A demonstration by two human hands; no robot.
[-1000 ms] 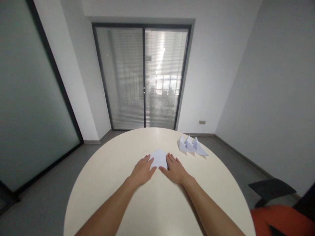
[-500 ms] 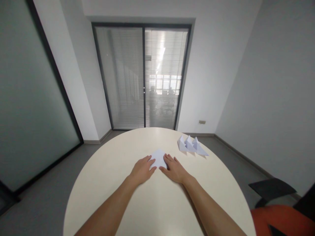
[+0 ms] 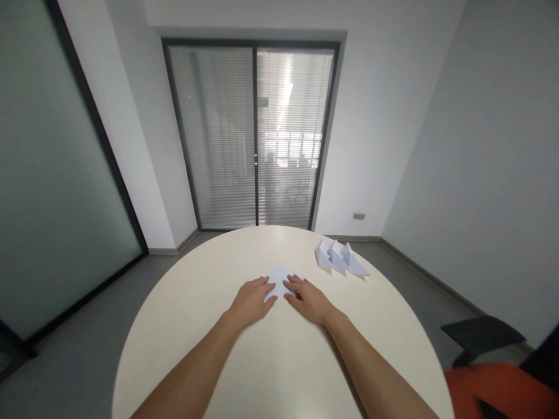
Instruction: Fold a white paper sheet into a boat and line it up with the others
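Note:
A small folded sheet of white paper (image 3: 279,276) lies flat on the round cream table (image 3: 271,372), its upper corner pointing away from me. My left hand (image 3: 252,299) rests on the paper's left side with fingers extended. On the opposite side, my right hand (image 3: 309,298) lies over the right edge, its fingers stretched toward the middle. Both hands are palm down and cover parts of the paper. Beyond my right hand, a row of white folded-paper pieces (image 3: 335,256) with raised points stands near the table's far right edge.
An orange chair (image 3: 498,390) with a black armrest (image 3: 483,336) is beside the table at the lower right. Ahead is a glass door (image 3: 213,145) with blinds. A frosted glass panel (image 3: 52,174) runs along the left.
My right hand's fingers have slid slightly left across the paper toward its middle. My left hand stays nearly still, and the row of folded pieces is unchanged.

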